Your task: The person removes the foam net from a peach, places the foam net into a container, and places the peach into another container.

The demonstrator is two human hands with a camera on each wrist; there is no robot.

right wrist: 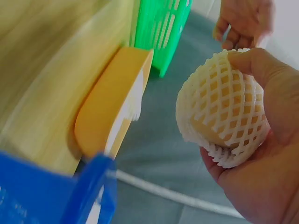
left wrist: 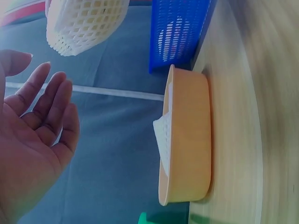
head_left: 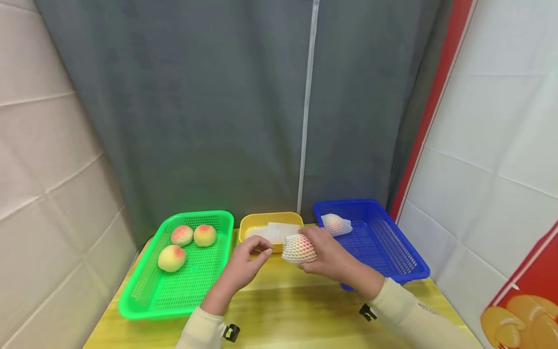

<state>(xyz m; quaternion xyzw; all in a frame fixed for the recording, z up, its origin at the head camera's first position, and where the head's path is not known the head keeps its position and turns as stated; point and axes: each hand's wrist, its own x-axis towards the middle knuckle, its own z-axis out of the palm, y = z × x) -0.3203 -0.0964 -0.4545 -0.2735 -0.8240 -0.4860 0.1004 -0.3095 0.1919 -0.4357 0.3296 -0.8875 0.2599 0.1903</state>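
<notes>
My right hand (head_left: 327, 253) grips a peach (head_left: 305, 246) that wears a white foam net (right wrist: 219, 100), its thumb and fingers curled round the sides. To the left of it, my left hand (head_left: 245, 261) is held above the table with loosely bent fingers and nothing in them. In the left wrist view, the fingers of that left hand (left wrist: 42, 116) stand a short way from the netted peach (left wrist: 86, 23). Behind both hands sits a yellow tub (head_left: 271, 218) with several white foam nets (head_left: 279, 231) in it.
On the left of the wooden table (head_left: 279, 310), a green basket (head_left: 226, 232) holds three bare peaches (head_left: 172, 258). At the right, a blue basket (head_left: 392, 247) contains one netted peach (head_left: 335, 225). A grey curtain (head_left: 218, 121) hangs behind, with white walls at both sides.
</notes>
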